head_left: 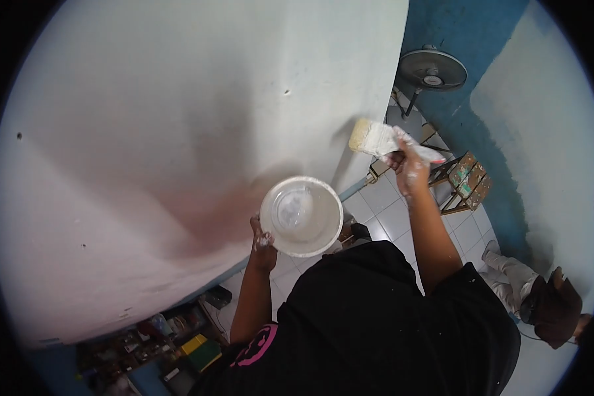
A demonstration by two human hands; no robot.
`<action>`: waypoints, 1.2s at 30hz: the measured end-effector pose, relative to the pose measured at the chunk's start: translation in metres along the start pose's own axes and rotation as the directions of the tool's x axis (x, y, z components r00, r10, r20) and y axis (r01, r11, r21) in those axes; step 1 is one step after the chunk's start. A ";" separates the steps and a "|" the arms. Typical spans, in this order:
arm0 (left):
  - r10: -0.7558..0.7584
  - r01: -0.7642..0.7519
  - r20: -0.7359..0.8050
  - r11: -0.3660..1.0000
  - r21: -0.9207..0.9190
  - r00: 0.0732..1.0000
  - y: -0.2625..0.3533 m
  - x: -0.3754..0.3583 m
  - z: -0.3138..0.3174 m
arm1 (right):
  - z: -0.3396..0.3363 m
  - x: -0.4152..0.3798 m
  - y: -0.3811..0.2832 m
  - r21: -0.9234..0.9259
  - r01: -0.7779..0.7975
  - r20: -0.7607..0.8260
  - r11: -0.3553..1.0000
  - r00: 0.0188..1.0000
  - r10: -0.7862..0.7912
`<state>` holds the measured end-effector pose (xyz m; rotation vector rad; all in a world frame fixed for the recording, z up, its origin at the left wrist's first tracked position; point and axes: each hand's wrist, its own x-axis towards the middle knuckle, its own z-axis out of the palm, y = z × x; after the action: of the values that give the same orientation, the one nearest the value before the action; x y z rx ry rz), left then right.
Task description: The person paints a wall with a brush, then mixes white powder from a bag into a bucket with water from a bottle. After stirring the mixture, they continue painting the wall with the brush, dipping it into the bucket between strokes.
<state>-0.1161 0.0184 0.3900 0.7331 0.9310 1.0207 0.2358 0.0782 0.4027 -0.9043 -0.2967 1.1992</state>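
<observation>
A round white bucket with a little whitish stuff at its bottom is held by its left rim in my left hand. My right hand, smeared with white, grips a wide paintbrush. The brush's yellowish bristles point left, near the edge of the pale wall, and its handle end shows past my palm. Whether the bristles touch the wall I cannot tell. The brush is above and to the right of the bucket, apart from it.
A grey fan stands at the back by a blue wall. Below it is a paint-spotted wooden stool on the tiled floor. Another person is at the lower right. Cluttered shelves fill the lower left.
</observation>
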 end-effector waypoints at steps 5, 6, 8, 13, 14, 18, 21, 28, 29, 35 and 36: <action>0.021 -0.021 0.027 1.000 -0.005 0.999 0.000 0.007 0.015 | 0.064 -0.067 -0.075 -0.177 0.090 0.396 0.980 0.918 -0.012; 0.033 -0.031 0.054 0.999 -0.034 0.998 -0.002 0.007 0.012 | 0.057 -0.069 -0.070 -0.360 0.181 0.491 0.915 0.871 0.021; 0.053 -0.051 0.060 0.998 -0.049 0.997 0.004 0.000 0.003 | 0.080 -0.086 -0.047 -0.159 0.559 0.863 0.814 0.479 -0.161; 0.093 -0.093 0.009 0.996 0.011 0.996 0.002 -0.003 0.007 | 0.118 -0.104 -0.008 -0.487 0.856 0.823 0.174 0.384 0.418; 0.115 -0.116 0.018 0.993 0.019 0.993 0.003 -0.006 0.001 | 0.131 -0.107 0.011 -0.471 0.880 0.780 0.065 0.382 0.495; 0.167 -0.171 0.044 0.977 0.125 0.985 0.003 -0.010 -0.003 | 0.137 -0.103 0.059 -0.249 0.957 0.781 -0.150 0.290 0.553; 0.178 -0.196 0.111 0.965 0.176 0.978 0.016 -0.018 -0.024 | 0.161 -0.115 0.086 -0.187 0.964 0.707 -0.187 0.264 0.656; 0.151 -0.213 0.213 0.928 0.306 0.965 0.038 -0.015 -0.029 | 0.166 -0.105 0.088 0.036 0.999 0.658 0.033 -0.048 0.752; 0.122 -0.192 0.230 0.930 0.313 0.966 0.041 -0.012 -0.032 | 0.165 -0.108 0.088 0.123 0.991 0.664 0.053 -0.121 0.738; 0.047 -0.182 0.330 0.901 0.394 0.943 0.063 -0.005 -0.025 | 0.172 -0.118 0.079 0.257 0.957 0.458 0.133 -0.242 0.855; 0.042 -0.192 0.350 0.893 0.406 0.936 0.062 -0.003 -0.025 | 0.170 -0.117 0.080 0.266 0.953 0.461 0.147 -0.259 0.849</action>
<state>-0.1623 0.0399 0.4333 1.3127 0.8294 0.7615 0.0294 0.0554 0.4801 -0.1107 -3.3920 0.3285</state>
